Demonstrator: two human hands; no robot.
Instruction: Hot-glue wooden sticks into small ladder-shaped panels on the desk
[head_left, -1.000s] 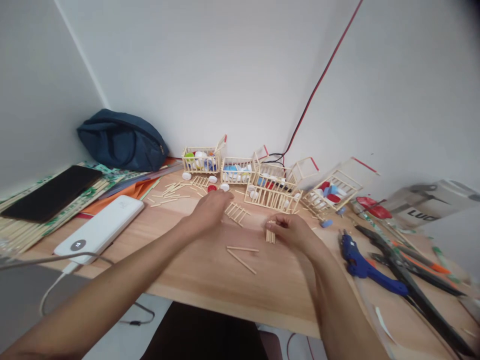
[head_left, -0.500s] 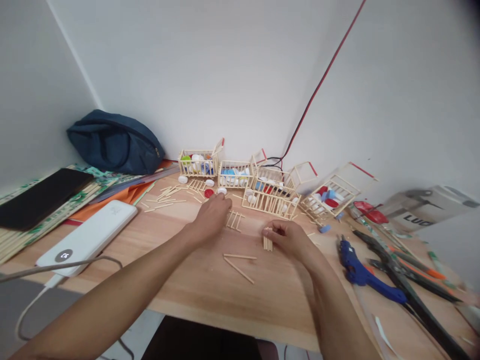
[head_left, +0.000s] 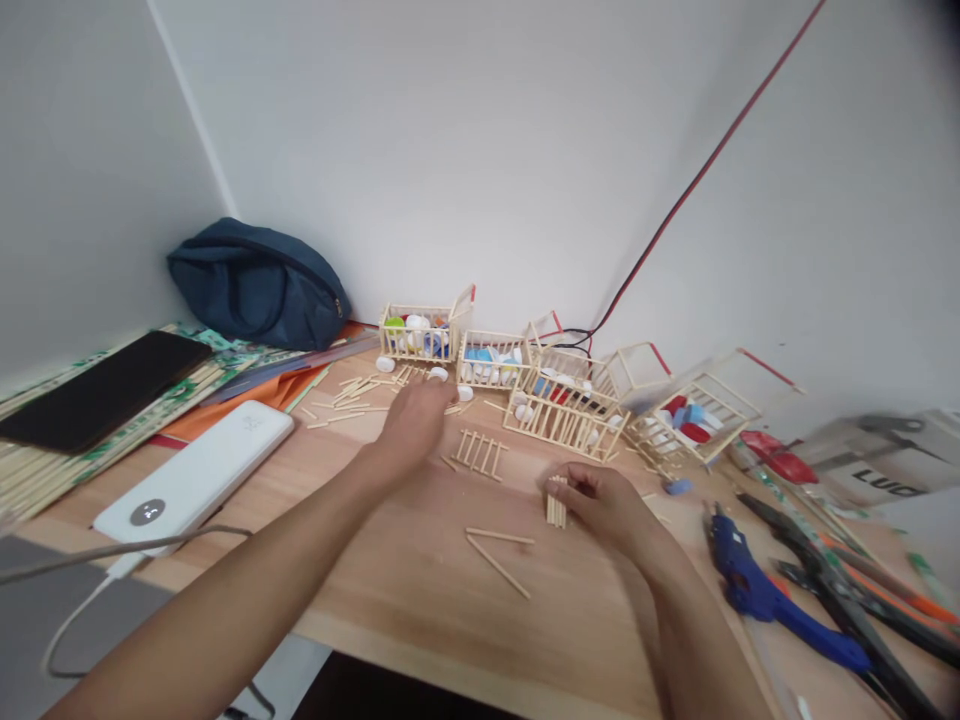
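Where sticks (head_left: 556, 511) bunch, right hand (head_left: 606, 502) holds them

Front tabletop (head_left: 420, 615) lies open — loose sticks (head_left: 498, 567) midway, carts (head_left: 566, 423) behind, glue gun (head_left: 761, 597) right.

A dark blue zipped bag (head_left: 259, 285) slumps against the pale wall (head_left: 525, 150) at upper left. Below it, at the left edge, lies a flat black slab (head_left: 105, 390), and right of that an orange sheet (head_left: 255, 400) shows. A white power bank (head_left: 199, 475) with a small round display sits at lower left, a white plug (head_left: 126, 565) at its near end; a greyish cable (head_left: 75, 562) crosses there. A red-and-black wire (head_left: 701, 175) slants down from upper right. At the right edge, a blurred pale box (head_left: 885, 470) bears letters starting "LUC".
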